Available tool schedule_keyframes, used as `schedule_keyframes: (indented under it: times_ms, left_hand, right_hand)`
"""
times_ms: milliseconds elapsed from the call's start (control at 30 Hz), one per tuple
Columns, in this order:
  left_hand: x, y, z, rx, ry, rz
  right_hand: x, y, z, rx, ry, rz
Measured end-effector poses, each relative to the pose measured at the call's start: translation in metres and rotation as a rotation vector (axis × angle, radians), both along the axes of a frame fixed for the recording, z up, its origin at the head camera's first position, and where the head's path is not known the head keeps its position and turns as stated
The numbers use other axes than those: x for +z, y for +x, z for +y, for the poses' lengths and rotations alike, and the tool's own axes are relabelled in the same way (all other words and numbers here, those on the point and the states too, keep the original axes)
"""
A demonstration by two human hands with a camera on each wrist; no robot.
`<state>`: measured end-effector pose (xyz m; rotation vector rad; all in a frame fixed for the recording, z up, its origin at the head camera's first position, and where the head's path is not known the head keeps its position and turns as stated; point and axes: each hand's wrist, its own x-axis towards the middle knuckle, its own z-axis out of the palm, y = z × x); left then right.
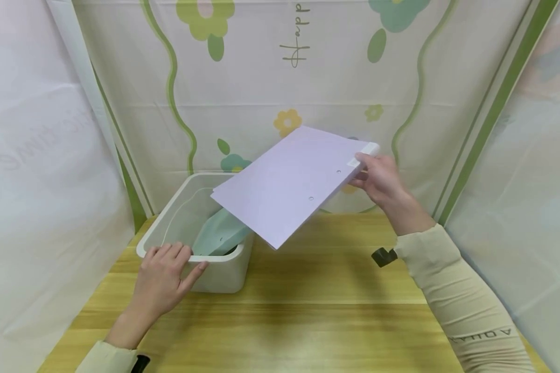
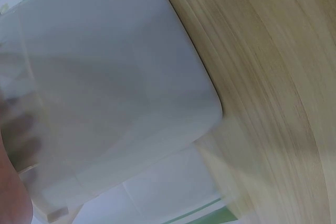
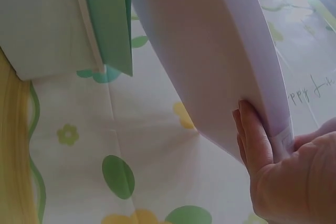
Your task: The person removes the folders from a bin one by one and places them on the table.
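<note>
My right hand (image 1: 381, 178) grips a lilac file folder (image 1: 284, 181) by its spine, thumb on the upper cover and fingers underneath. The folder is tilted, its far end over the right side of a white plastic bin (image 1: 233, 280). In the right wrist view, the folder's underside (image 3: 210, 66) shows, with my fingers (image 3: 255, 137) pressed to it. My left hand (image 1: 161, 280) holds the near rim of the bin, fingers hooked over the edge and thumb outside. Inside leans a mint-green folder (image 1: 221, 231), partly hidden by the lilac one. The bin's wall (image 2: 121, 77) fills much of the left wrist view.
The bin stands on a wooden table (image 1: 308, 321), at its left back. A white curtain printed with flowers (image 1: 317, 77) hangs behind, and pale sheets (image 1: 32, 181) close off both sides. Black devices, one of them a small block (image 1: 383, 256), are at both wrists.
</note>
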<state>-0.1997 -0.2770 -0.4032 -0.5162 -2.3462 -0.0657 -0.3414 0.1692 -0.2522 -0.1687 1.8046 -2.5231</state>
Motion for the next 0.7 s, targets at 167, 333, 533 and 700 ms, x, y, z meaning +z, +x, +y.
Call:
schedule_keyframes:
  times_ms: [167, 333, 533, 700]
  left_hand:
    - [0.000, 0.000, 0.000, 0.000, 0.001, 0.004]
    - [-0.001, 0.000, 0.000, 0.005, 0.001, -0.001]
    - [-0.001, 0.000, 0.000, 0.004, 0.005, 0.000]
    - [-0.001, -0.001, 0.001, -0.002, 0.010, 0.003]
  right_hand:
    - [-0.001, -0.001, 0.004, 0.003, 0.019, -0.005]
    - [-0.002, -0.001, 0.008, -0.001, 0.036, -0.018]
    - [-0.002, -0.001, 0.012, 0.001, 0.039, -0.039]
    - [-0.003, -0.002, 0.017, 0.009, 0.027, -0.057]
